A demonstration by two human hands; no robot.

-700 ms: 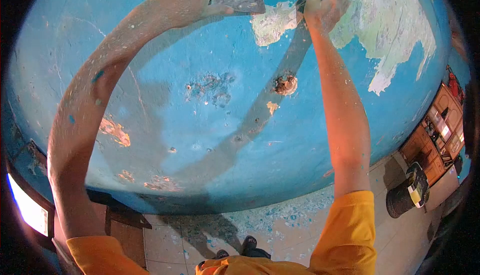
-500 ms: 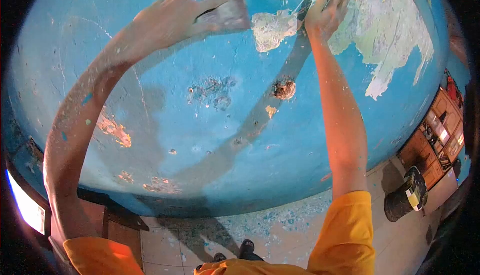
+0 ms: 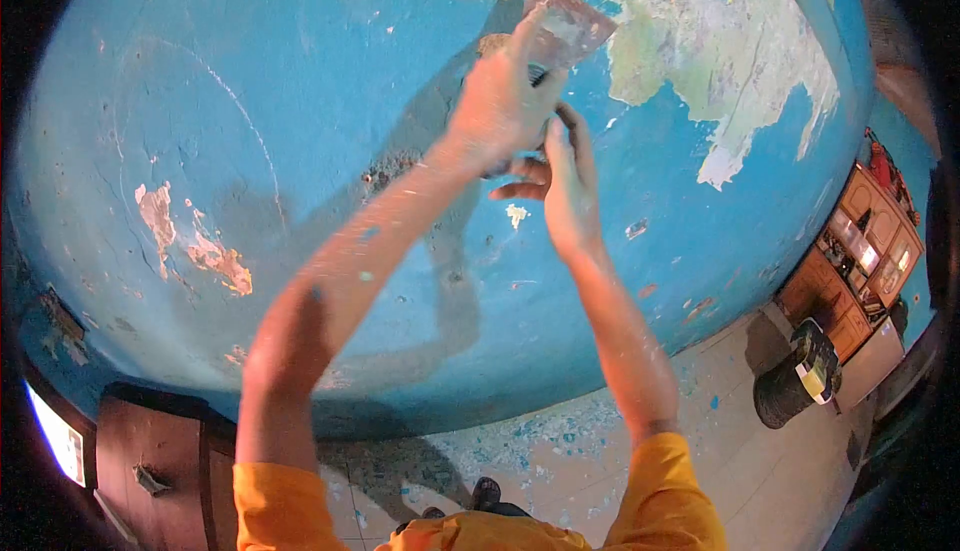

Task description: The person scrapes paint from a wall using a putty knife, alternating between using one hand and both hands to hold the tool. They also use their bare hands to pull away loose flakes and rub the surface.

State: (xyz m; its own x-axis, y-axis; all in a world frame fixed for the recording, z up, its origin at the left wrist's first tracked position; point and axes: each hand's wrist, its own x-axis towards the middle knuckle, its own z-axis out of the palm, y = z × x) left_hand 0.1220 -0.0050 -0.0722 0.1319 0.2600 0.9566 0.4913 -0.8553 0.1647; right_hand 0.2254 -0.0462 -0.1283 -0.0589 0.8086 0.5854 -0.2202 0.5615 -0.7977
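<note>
My left hand (image 3: 505,101) is wrapped round a scraper, one finger laid along its wide metal blade (image 3: 568,26). The blade lies over the blue wall (image 3: 330,81), between pale patches where the paint is gone. Just below it, my right hand (image 3: 568,186) is raised with its fingers apart and bent toward the left hand, close to the scraper's handle end. That handle is mostly hidden by the left hand. Pale bare plaster (image 3: 690,41) shows at the upper right, with ragged paint edges.
Paint flakes litter the tiled floor (image 3: 560,451) along the wall's foot. At right stand a black bucket (image 3: 780,396) and a wooden cabinet (image 3: 825,286). A brown cabinet (image 3: 150,441) and a lit screen (image 3: 58,431) are at lower left.
My left hand has swung the scraper to the right and slightly down. My right hand has left the bare patch and come down and left, beside the left hand.
</note>
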